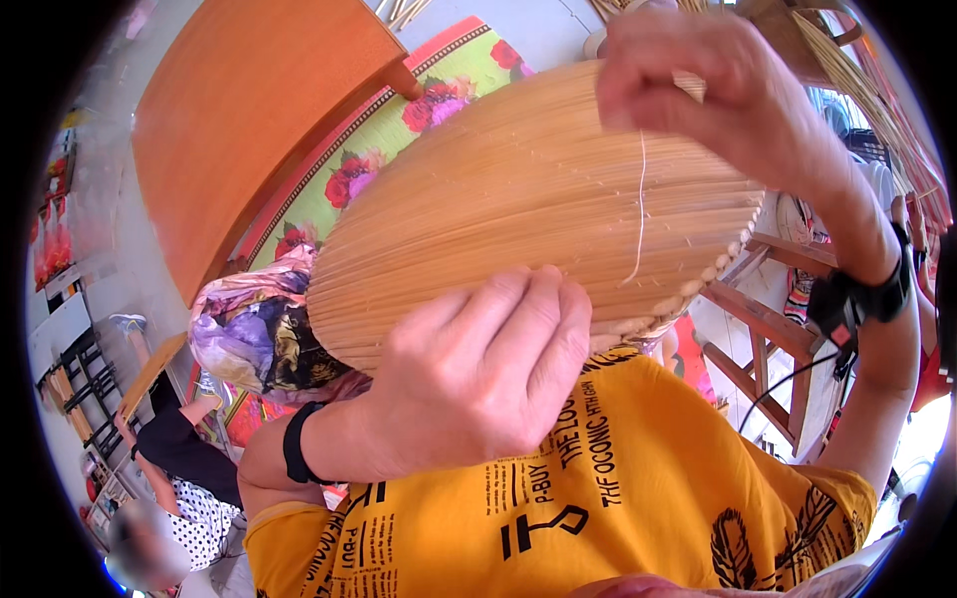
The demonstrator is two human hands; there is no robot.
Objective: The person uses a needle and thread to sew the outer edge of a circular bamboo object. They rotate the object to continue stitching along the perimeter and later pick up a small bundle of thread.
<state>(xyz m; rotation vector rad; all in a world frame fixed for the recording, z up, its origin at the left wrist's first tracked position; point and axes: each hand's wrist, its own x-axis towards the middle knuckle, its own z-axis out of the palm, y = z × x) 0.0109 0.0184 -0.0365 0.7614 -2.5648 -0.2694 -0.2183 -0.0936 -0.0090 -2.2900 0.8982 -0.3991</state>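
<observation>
Across my lap lies a broad, rounded piece of straw-coloured strips [478,209], packed side by side, with a knotted, braided rim along its right end. My left hand [478,364] is closed over its near edge, fingers bent on the top face and the thumb hidden. Above the far right part, my right hand [698,90] is raised with its fingers pinched, slightly smeared by motion. From those fingers a thin white thread [641,199] hangs down onto the straw. Whether a needle is in the pinch cannot be seen. Small stitches dot the strips.
An orange-brown wooden tabletop [259,110] stands at the far left, beside a flowered green and red cloth [439,105]. Bunched patterned fabric [254,324] lies left of the straw. A wooden stool frame [768,324] stands at right. Another person [189,498] sits at lower left.
</observation>
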